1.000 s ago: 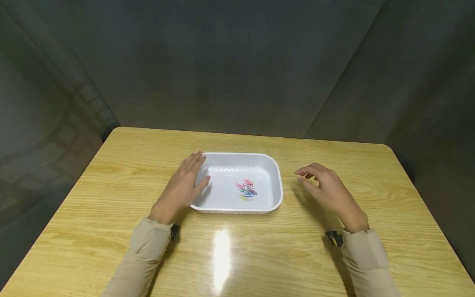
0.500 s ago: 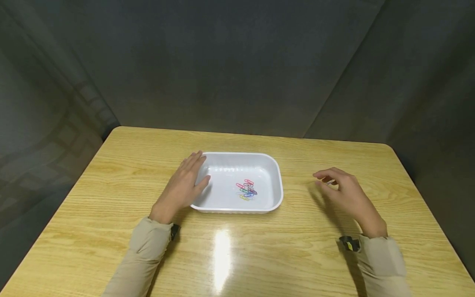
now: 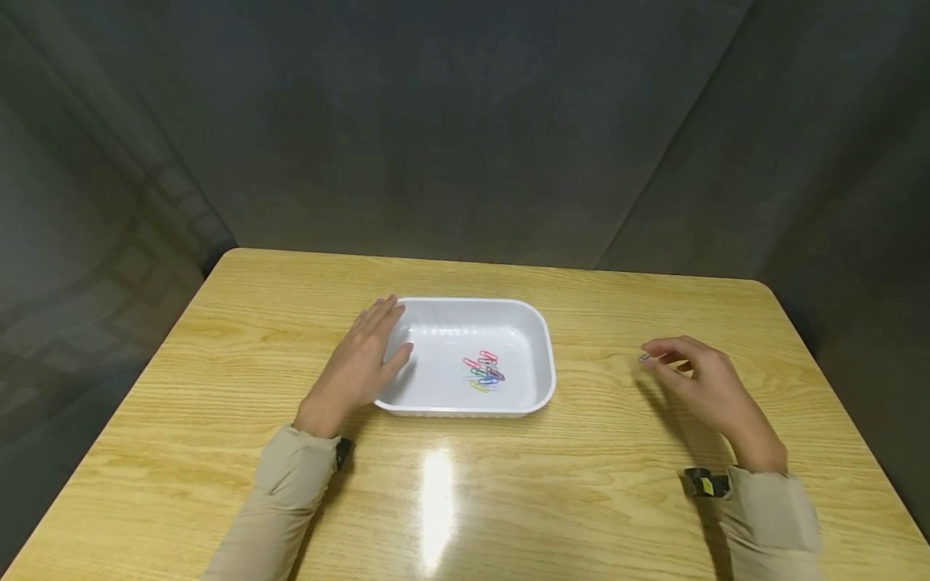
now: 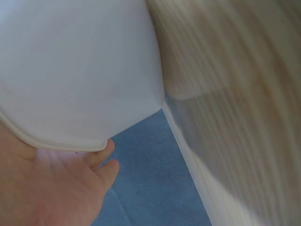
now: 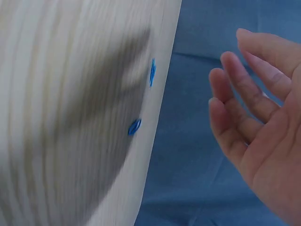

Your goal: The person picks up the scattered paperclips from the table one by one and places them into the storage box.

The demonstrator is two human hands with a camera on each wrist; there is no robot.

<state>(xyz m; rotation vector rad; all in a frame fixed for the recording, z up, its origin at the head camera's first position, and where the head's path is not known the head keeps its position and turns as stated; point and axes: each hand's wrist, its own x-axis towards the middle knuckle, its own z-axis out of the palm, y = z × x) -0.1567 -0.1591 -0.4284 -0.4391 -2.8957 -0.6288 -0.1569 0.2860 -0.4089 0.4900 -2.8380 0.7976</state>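
Note:
A white rectangular tray sits mid-table in the head view. Several coloured paper clips, red, green, blue and yellow among them, lie in a loose cluster inside it. My left hand rests along the tray's left rim, fingers straight and thumb over the inside. The left wrist view has that palm against the rim. To the right of the tray, my right hand hovers above the table, fingers relaxed and bent. A small blue clip shows near its fingertips. In the right wrist view two blue paper clips lie on the wood, apart from the fingers.
The wooden table has a bright light reflection in front of the tray. Dark cloth hangs behind the table and at both sides. A dark wrist strap sits at the right sleeve.
My right hand has moved to the right, away from the tray, and a blue clip beside its fingertips has come into clearer view. The left hand and the tray have stayed in place.

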